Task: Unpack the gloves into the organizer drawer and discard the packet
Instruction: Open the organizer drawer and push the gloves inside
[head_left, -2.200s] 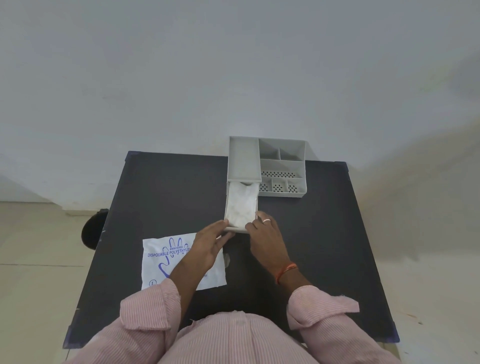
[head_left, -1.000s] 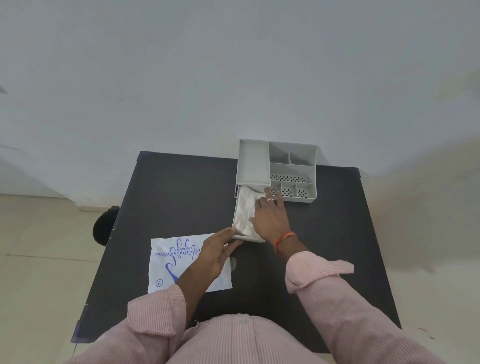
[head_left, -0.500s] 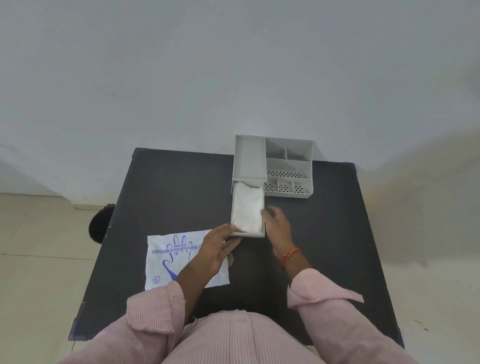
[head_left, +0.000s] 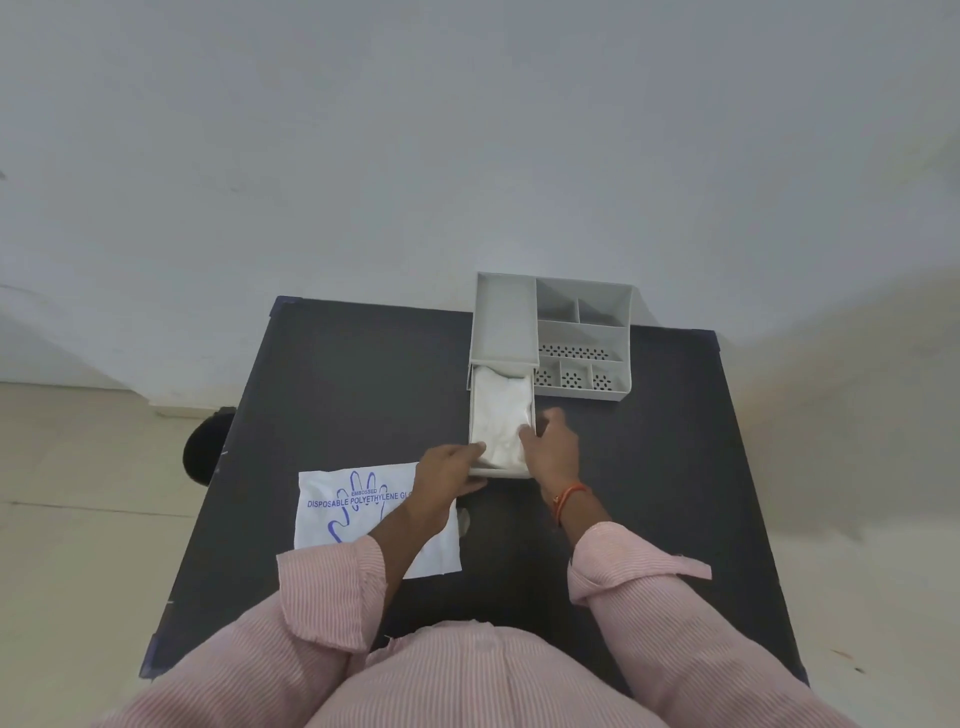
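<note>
A grey organizer (head_left: 504, 322) stands at the table's far edge, its drawer (head_left: 500, 472) pulled out toward me. Folded translucent white gloves (head_left: 498, 415) fill the drawer. My left hand (head_left: 447, 470) grips the drawer's near left corner, thumb on the gloves. On the drawer's right side rests my right hand (head_left: 553, 449), its thumb inside pressing on the gloves and its fingers along the outer wall. The flat white packet (head_left: 337, 512) with blue hand print lies on the table at the near left, partly under my left forearm.
The black table (head_left: 353, 384) stands against a white wall. The organizer's open compartments (head_left: 582, 338) sit right of the drawer. A small scrap (head_left: 462, 521) lies on the table near the packet. A dark round object (head_left: 200, 454) sits on the floor at the table's left.
My right hand pressed the gloves deep in the drawer, then drew back to the drawer's near right side. The left hand has stayed at the drawer's front corner.
</note>
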